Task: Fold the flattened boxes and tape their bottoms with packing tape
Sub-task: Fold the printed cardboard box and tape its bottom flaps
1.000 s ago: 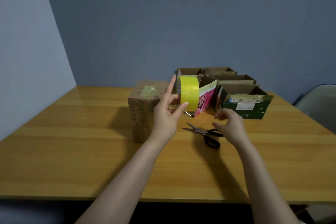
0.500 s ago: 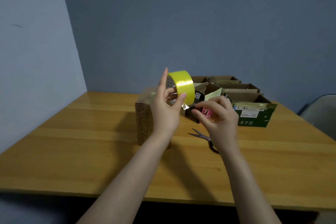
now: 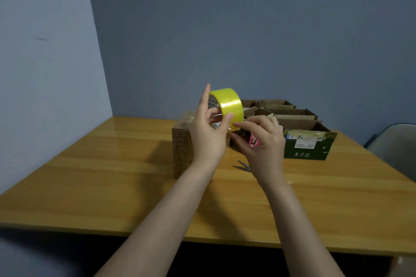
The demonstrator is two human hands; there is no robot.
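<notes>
**Wooden bench with boxes and scissors**

The wooden bench [image 3: 112, 175] carries a patterned brown box [image 3: 182, 153] standing near its middle. A green box [image 3: 308, 149] sits to the right, with open cardboard boxes [image 3: 292, 112] in a row behind it. Scissors [image 3: 242, 167] lie flat, partly hidden.

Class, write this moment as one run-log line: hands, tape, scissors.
left hand: holds yellow tape roll aloft | right hand: fingertips at roll's lower edge | scissors: on table, partly hidden
</notes>
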